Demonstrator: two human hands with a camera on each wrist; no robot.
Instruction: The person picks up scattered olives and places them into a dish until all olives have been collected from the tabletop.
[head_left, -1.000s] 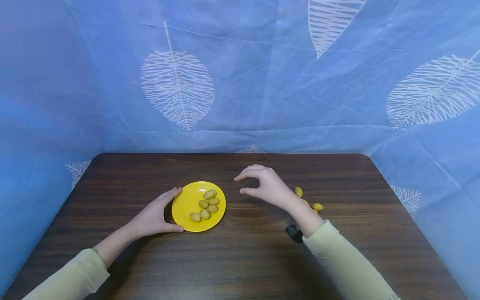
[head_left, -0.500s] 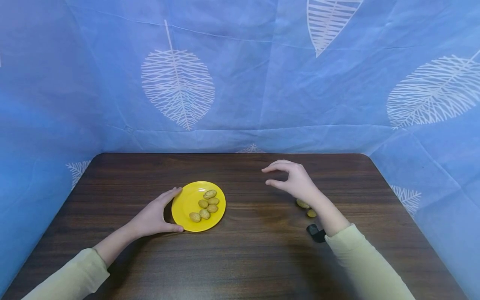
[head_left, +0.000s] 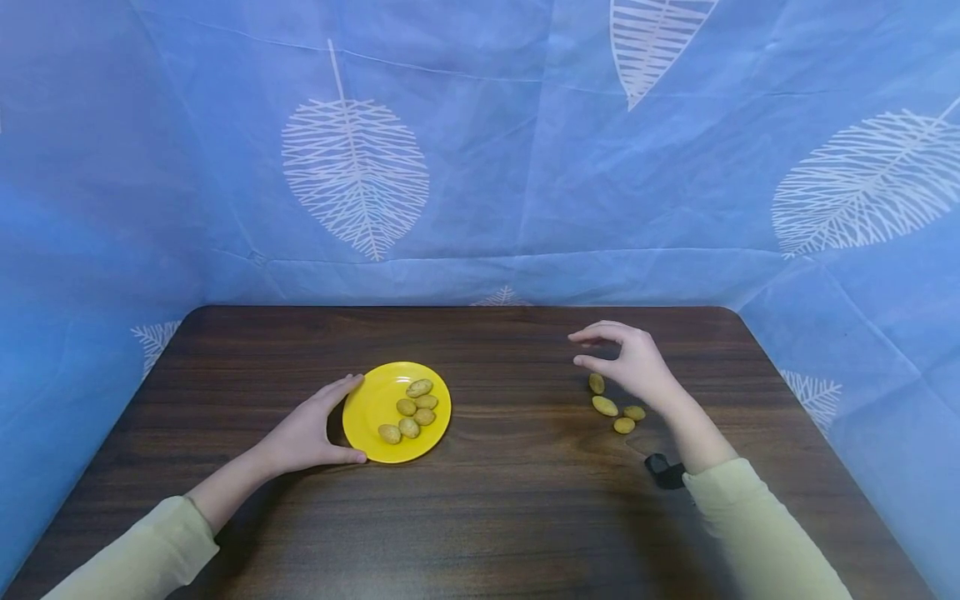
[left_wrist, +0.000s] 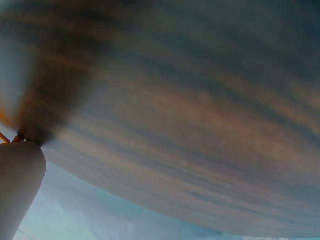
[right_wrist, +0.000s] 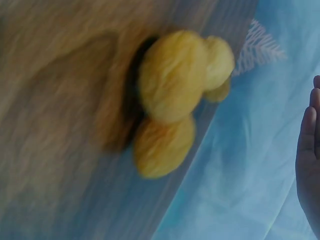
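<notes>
A round yellow plate (head_left: 358,421) lies on the table, with several yellow-brown, oval, wrinkled fruits (head_left: 406,407) towards its right side. My left hand (head_left: 311,433) holds the plate's left rim between fingers and thumb. To the right, several more such fruits (head_left: 604,406) lie loose on the wood; in the right wrist view these fruits (right_wrist: 172,77) are close and blurred. Just above and beyond them my right hand (head_left: 633,358) hovers with nothing in it, thumb and fingers apart. The left wrist view shows mostly table and part of a finger (left_wrist: 20,185).
The dark wooden table (head_left: 480,517) has its far edge against a blue cloth (head_left: 480,183) printed with white leaves. A small black wrist device (head_left: 663,472) sits under the right wrist, low over the wood.
My right hand has moved right, away from the plate to above the loose fruits, bringing them into fuller view. The left hand, the plate and the fruits on it have stayed put.
</notes>
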